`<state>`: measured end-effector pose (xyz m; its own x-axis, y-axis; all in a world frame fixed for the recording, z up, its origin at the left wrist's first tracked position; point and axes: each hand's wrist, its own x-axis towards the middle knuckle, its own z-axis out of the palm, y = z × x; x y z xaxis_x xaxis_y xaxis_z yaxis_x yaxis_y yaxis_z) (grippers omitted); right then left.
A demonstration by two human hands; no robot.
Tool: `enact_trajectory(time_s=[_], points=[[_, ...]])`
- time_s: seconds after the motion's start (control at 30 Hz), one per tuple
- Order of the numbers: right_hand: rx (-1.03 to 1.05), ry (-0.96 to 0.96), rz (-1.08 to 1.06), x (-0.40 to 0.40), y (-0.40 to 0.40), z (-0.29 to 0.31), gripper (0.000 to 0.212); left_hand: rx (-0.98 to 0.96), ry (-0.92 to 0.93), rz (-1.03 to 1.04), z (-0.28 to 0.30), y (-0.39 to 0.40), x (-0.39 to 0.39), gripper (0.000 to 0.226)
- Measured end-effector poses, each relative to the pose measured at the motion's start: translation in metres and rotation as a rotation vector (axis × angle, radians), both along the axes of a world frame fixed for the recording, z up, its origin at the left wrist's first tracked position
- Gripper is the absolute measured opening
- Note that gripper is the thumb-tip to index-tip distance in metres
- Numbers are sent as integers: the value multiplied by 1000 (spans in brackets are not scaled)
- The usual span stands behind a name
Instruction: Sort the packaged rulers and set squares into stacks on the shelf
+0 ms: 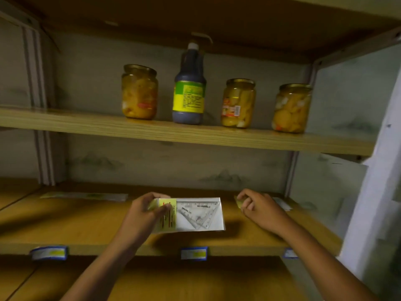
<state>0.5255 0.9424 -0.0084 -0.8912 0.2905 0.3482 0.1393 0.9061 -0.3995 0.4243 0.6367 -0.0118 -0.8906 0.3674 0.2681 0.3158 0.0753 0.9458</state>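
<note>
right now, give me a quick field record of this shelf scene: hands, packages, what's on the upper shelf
left hand: grips the yellow-labelled end of the clear packaged set square
right hand: fingers curled on a yellow-edged flat package, mostly hidden
flat packaged ruler: lies at the back left of the lower wooden shelf
upper wooden shelf: three glass jars of yellow preserves, one dark bottle with green-yellow label

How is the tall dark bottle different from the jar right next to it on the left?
The dark bottle is taller and narrows to a thin neck; the left jar is short and wide. The bottle's contents look dark, nearly black; the jar's are yellow chunks. The bottle has a green-and-yellow label. Both stand upright on the upper shelf.
</note>
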Motion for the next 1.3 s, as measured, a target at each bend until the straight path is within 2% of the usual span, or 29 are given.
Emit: enact_trajectory(time_s=[0.27, 0.43, 0.63, 0.77, 0.9, 1.1, 1.23, 1.3], points=[[-21, 19, -93, 46, 66, -7, 24, -21, -17, -78, 6, 77, 9, 8], [-33, 49, -158, 59, 96, -13, 25, -104, 39, -118, 6, 134, -15, 8], [1, 42, -252, 60, 120, -20, 26, -210, 111, -196, 2, 211, -55, 22], [-8, 64, -286, 56, 127, -24, 26, -288, 59, -212, 0, 262, -69, 30], [2, 82, -319, 56, 135, -21, 24, -376, 64, -219, -4, 303, -77, 49], [16, 128, -331, 57, 142, -18, 28, -450, 171, -191, -11, 334, -76, 33], [17, 246, -322, 58, 142, -23, 33, -551, 254, -216, -20, 334, -79, 36], [4, 198, -317, 57, 138, -20, 25, -574, 291, -224, -28, 334, -83, 32]])
